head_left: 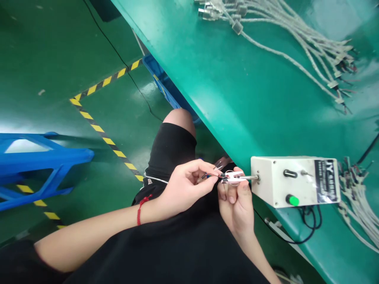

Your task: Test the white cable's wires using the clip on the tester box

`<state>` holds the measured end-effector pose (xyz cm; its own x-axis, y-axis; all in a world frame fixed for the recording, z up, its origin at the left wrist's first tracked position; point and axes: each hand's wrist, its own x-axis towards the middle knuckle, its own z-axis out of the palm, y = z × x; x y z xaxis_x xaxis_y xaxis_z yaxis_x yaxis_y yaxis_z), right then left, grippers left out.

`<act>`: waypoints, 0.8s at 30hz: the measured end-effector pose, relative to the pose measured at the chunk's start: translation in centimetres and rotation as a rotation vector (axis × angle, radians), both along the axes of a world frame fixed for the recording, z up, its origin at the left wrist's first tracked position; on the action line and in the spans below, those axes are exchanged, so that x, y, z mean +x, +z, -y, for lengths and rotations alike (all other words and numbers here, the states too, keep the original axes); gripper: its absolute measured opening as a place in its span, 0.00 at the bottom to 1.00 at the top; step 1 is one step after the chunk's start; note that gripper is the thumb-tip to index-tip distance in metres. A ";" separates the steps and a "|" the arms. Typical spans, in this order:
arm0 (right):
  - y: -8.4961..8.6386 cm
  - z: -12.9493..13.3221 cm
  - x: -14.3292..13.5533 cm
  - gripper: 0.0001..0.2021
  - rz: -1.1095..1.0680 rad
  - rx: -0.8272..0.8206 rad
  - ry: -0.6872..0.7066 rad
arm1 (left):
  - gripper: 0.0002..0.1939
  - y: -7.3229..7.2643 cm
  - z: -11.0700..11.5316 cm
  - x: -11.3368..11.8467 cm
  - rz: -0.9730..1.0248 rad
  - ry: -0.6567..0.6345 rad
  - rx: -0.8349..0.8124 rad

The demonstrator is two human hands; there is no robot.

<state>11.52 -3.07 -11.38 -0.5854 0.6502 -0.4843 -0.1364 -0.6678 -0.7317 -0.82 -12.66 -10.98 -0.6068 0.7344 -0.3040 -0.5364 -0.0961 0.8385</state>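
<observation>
Below the green desk's near edge sits one blue bin (contents unclear); on top, two cable bundles, plus one white box at that edge. Beside it, the right hand grips one white clip, the left hand pinches thin wires.

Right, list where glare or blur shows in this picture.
Head view: pale glare on the green tabletop, brightest at upper right; head view: whitish sheen on the floor at left; head view: thin wires in the left hand look soft.
</observation>
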 end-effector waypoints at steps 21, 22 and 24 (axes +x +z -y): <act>3.4 -2.2 5.4 0.19 0.958 1.426 -0.413 | 0.04 0.3 0.6 0.3 -0.069 -0.032 -0.097; 3.4 -2.3 5.5 0.19 0.969 1.424 -0.385 | 0.04 0.3 0.6 0.3 -0.070 -0.033 -0.097; 3.5 -2.4 5.7 0.20 0.965 1.415 -0.342 | 0.04 0.3 0.6 0.4 -0.069 -0.036 -0.095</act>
<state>17.21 -0.68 -7.83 -0.2117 0.8651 0.4548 0.6753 0.4659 -0.5718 -0.47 -13.22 -10.70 -0.6023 0.7259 -0.3322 -0.4792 0.0041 0.8777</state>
